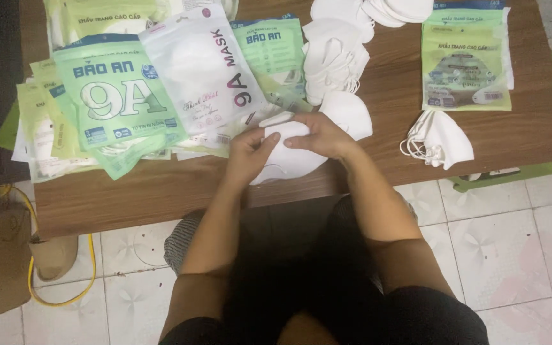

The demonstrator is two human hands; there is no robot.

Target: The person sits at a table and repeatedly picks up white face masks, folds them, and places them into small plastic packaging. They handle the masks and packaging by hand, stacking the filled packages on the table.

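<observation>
A white folded face mask [287, 155] lies at the near edge of the brown wooden table [161, 191]. My left hand [248, 153] grips its left side with the thumb on top. Over the mask's right side my right hand [321, 136] closes its fingers on it. Another white mask [349, 112] sits just behind my right hand. Left of my hands lie several green and white mask packets [119, 96], one a clear white pouch [202, 76].
A stack of white masks [333, 61] stands behind my hands, more masks [384, 9] at the far edge. A green packet [466, 61] and a loose bundle of masks [439, 139] lie at the right. A yellow cable [65, 297] and tiled floor lie below.
</observation>
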